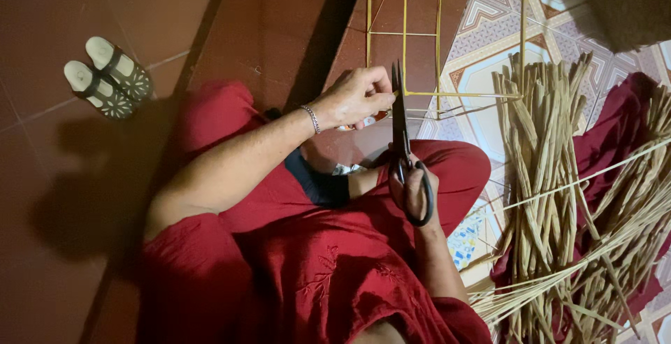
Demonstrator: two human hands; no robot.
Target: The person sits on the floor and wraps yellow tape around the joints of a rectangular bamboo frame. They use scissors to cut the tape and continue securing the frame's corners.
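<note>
My left hand [356, 96], with a bracelet on its wrist, pinches a thin yellow strip of a light stick frame [439, 37] that stands in front of me. My right hand [414, 189] has its fingers through the handles of long black scissors [400, 117]. Their blades point up and away from me, with the tips right beside my left fingers, at the strip. I cannot tell whether the blades touch the strip. I sit on the floor in red clothing, with both hands above my knees.
Bundles of dried pale reeds [542, 169] lie to the right on a dark red cloth [625, 124], with long thin strips across them. A pair of light sandals [108, 77] sits at the left on the red-brown floor. A patterned tile floor [500, 9] lies under the frame.
</note>
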